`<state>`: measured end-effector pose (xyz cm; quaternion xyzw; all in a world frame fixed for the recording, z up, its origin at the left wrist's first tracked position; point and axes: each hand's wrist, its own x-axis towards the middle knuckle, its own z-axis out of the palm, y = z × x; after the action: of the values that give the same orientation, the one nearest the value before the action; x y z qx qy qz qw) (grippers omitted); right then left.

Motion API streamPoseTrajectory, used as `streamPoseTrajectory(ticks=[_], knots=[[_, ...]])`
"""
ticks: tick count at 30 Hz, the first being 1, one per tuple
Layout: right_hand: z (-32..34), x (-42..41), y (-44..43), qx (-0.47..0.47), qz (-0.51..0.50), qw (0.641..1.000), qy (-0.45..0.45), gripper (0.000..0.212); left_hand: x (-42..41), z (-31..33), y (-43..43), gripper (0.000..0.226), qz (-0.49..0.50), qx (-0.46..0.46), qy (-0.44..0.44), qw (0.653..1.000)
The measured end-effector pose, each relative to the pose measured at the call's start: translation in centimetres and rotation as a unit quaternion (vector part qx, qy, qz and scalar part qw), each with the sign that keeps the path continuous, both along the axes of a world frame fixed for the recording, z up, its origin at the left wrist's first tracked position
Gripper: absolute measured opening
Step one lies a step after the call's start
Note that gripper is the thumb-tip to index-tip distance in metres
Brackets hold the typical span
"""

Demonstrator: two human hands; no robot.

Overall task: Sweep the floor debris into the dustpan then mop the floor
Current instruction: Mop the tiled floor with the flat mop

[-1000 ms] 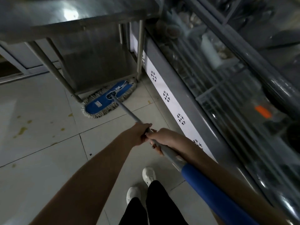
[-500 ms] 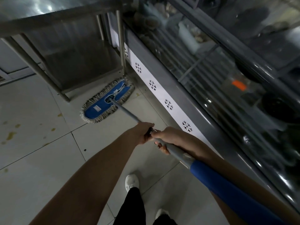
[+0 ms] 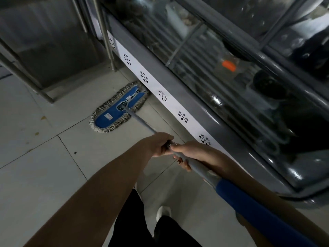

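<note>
A flat blue mop head (image 3: pixel 119 109) with a grey fringe lies on the pale floor tiles (image 3: pixel 35 175), its far end against the base of the glass display counter (image 3: pixel 195 111). The grey mop handle (image 3: pixel 140 120) runs from the head back to me and ends in a blue grip (image 3: pixel 258 211). My left hand (image 3: pixel 158 144) grips the handle further down. Just behind it, my right hand (image 3: pixel 192 154) holds the handle with fingers curled under it. No dustpan is in view.
A steel table on thin legs (image 3: pixel 106 32) stands at the back left, with a lower shelf. A few yellowish stains and a dark speck (image 3: pixel 75 152) mark the tiles on the left. My shoe (image 3: pixel 162 213) and dark trousers are below the hands.
The mop head has come out from under the steel table and moved right, along the counter base. My feet have shifted and the view has moved with them.
</note>
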<state>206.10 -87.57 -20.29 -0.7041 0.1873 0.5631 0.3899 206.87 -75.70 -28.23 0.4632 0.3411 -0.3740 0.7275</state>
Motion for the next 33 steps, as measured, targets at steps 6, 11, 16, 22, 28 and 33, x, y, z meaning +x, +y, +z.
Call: streamPoseTrajectory(ticks=[6, 11, 16, 22, 28, 33], knots=[[-0.8, -0.2, -1.4, -0.006, 0.005, 1.000, 0.010, 0.040, 0.1, -0.3, -1.4, 0.023, -0.014, -0.001, 0.003, 1.000], [-1.3, 1.8, 1.0, -0.020, 0.005, 0.999, 0.032, 0.044, 1.8, -0.9, 0.5, 0.023, -0.010, 0.014, 0.003, 1.000], [-1.5, 4.8, 4.4, -0.016, 0.017, 0.999, 0.031, 0.044, 4.9, -1.1, 3.8, 0.023, -0.011, 0.028, 0.005, 1.000], [-2.1, 8.1, 10.1, 0.002, -0.002, 0.999, 0.049, 0.043, 8.4, -2.1, 9.0, 0.028, 0.030, 0.049, 0.006, 0.998], [-2.4, 12.7, 14.9, 0.006, -0.009, 0.999, 0.050, 0.042, 12.4, -2.4, 13.5, 0.023, 0.089, 0.033, 0.006, 0.995], [-2.4, 14.3, 16.7, 0.009, 0.008, 0.998, 0.065, 0.042, 13.9, -4.2, 15.9, 0.048, 0.171, 0.075, -0.019, 0.982]])
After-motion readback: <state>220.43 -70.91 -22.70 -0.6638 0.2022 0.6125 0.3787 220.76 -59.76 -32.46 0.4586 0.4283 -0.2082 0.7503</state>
